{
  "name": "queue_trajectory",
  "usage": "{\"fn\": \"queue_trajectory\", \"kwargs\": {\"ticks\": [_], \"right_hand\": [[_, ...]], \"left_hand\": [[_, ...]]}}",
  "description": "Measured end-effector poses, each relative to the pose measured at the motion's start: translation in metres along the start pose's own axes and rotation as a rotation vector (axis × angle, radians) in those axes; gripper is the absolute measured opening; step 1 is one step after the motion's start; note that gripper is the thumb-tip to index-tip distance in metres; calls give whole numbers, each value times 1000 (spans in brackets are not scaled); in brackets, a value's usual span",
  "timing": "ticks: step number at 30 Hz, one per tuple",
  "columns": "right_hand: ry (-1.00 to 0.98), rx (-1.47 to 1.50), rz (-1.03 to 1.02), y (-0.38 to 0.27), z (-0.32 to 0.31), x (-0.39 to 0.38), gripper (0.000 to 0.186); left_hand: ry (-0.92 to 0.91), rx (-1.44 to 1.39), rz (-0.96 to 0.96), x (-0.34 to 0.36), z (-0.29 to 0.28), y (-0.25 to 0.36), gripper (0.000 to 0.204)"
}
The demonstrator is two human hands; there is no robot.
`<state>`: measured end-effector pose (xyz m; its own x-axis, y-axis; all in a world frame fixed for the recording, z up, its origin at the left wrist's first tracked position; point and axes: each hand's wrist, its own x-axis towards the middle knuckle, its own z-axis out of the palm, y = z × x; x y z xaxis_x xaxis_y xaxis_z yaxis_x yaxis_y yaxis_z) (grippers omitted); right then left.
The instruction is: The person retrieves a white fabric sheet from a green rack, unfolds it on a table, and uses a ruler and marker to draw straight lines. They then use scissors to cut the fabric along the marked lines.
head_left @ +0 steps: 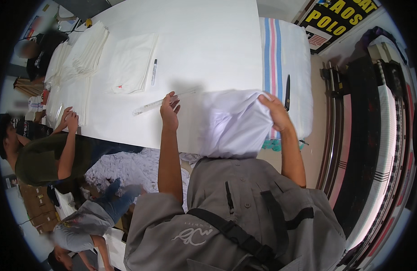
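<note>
My right hand point(276, 113) grips a white cloth point(231, 126) by its upper right corner; the cloth hangs over the table's near edge, against my front. My left hand point(170, 108) is open, with its fingers apart and curved, left of the cloth and over a clear plastic ruler point(144, 108) on the white table point(199, 40). Beyond them lie a marker point(154, 72) and a flat pile of white fabric pieces point(129, 63). Black scissors point(287, 92) lie at the right on a striped fabric bale point(285, 54).
More white stacks point(84, 49) cover the table's left. A person point(46, 156) works at that side, another point(82, 226) bends low beside loose white cloth point(118, 171) on the floor. A third point(39, 58) is at the far left. A long machine with rollers point(357, 144) runs along my right.
</note>
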<state>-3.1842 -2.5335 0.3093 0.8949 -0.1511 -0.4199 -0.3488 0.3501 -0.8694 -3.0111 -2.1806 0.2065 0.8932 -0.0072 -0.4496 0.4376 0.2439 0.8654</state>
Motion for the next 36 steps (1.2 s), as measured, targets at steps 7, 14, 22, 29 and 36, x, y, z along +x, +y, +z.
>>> {"fn": "queue_trajectory", "kwargs": {"ticks": [7, 14, 22, 29, 36], "right_hand": [[11, -67, -190, -104, -13, -55, 41], [-59, -282, -251, -175, 9, -66, 50], [-228, -552, -242, -230, 62, -66, 52], [-209, -628, -347, -272, 54, -54, 50], [206, -1039, -43, -190, -53, 51, 73]], "left_hand": [[210, -255, 22, 57, -70, -36, 36], [252, -320, -33, 59, -112, -10, 59], [-587, 326, 323, -69, 66, 12, 106], [-860, 78, 81, -72, 99, 86, 36], [-569, 415, 324, -64, 74, 129, 30]]}}
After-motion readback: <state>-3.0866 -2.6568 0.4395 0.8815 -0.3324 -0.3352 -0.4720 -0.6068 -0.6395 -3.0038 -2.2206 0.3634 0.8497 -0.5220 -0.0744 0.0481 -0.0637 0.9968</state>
